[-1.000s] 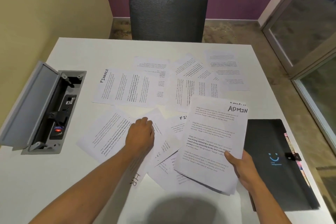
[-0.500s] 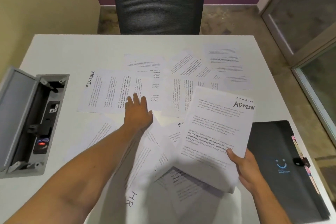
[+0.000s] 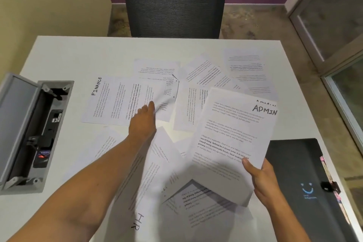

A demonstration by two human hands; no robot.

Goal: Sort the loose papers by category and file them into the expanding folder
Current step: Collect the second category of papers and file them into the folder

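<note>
Left hand (image 3: 144, 122), fingers flat, is pressing the FINANCE sheet (image 3: 117, 100); right hand (image 3: 261, 179) is gripping the ADMIN stack (image 3: 231, 139); advisable: slide it off the surface (image 3: 59, 57) singly.

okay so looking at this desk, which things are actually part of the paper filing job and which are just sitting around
Part of the job:
ADMIN sheets, held by the right hand
FINANCE sheet, under the left hand
HR sheet
other loose papers
black expanding folder

Just lying about:
open cable box in the table
chair
</note>
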